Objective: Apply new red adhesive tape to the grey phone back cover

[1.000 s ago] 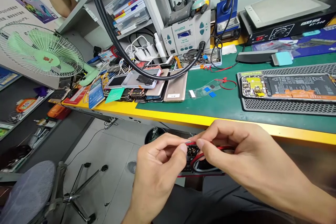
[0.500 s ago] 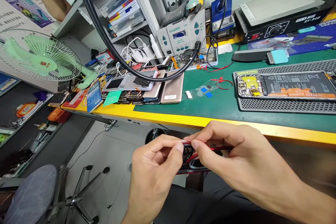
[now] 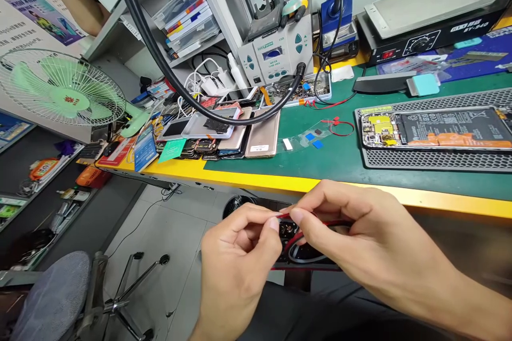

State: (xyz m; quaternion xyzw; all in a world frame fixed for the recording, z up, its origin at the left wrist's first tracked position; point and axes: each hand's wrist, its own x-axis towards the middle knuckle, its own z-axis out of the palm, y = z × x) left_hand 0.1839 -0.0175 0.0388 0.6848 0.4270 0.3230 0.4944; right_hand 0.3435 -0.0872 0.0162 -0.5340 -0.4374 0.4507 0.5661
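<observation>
Left hand (image 3: 240,261) and right hand (image 3: 360,224) each pinch the thin red strip (image 3: 285,215) thumb-to-forefinger, off the table (image 3: 352,192), on the wearer's side of its front edge. Risk: uneven pull kinks it; slack loop could snag fingers.

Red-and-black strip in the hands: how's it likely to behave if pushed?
Probably floppy: the red-and-black strip curves into a loop, so pushing would likely bend it. Looks light for its length, being so thin. May twist, since the left hand and right hand pinch it only at the fingertips.
</observation>
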